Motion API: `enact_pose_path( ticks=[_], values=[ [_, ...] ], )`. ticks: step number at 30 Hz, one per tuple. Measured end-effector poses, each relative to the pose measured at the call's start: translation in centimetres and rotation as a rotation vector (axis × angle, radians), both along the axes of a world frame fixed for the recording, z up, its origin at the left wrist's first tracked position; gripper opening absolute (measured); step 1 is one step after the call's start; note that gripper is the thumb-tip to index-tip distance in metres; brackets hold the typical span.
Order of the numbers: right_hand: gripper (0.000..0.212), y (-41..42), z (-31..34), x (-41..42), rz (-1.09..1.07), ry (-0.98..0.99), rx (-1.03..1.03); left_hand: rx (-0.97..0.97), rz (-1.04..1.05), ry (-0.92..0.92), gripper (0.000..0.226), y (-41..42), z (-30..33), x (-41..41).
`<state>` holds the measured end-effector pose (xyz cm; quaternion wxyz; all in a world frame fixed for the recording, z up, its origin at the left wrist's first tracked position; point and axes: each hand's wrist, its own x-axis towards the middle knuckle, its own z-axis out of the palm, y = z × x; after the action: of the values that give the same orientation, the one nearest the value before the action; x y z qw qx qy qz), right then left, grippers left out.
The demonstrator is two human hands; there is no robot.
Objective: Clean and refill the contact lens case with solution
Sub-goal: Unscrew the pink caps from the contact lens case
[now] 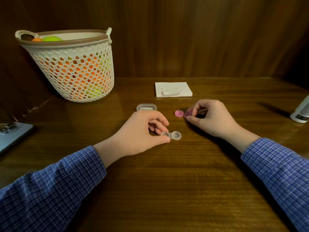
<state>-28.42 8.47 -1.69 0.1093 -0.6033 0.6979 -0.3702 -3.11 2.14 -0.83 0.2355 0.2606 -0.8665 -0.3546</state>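
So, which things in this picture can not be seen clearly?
- Bottle, head view: cut off by the right edge; label too small to read.
- Phone: cut by the left edge.
- Lens case: left well partly covered by left hand fingers; liquid inside cannot be told.
- Basket contents: only colours through mesh.

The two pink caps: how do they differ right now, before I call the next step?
The pink cap on the table lies flat and free, its hollow side up; the pink cap in the right hand is pinched by the right hand, tilted on edge. The first shows whole; fingers partly hide the second. The held one looks slightly darker. Both are small, round, pink and off the lens case, which the left hand holds.
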Motion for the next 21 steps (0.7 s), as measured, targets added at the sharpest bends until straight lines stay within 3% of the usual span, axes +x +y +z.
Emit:
enact_pose_path(
  ticks=[17,21],
  values=[
    [0.019,-0.4,-0.1,0.0,-0.023,-0.033,0.030,0.009,-0.013,0.010,0.034,-0.2,-0.2,0.0],
    [0.024,0.4,0.4,1.0,-0.083,-0.015,-0.108,-0.004,-0.010,0.011,0.033,-0.2,-0.2,0.0]
  ],
)
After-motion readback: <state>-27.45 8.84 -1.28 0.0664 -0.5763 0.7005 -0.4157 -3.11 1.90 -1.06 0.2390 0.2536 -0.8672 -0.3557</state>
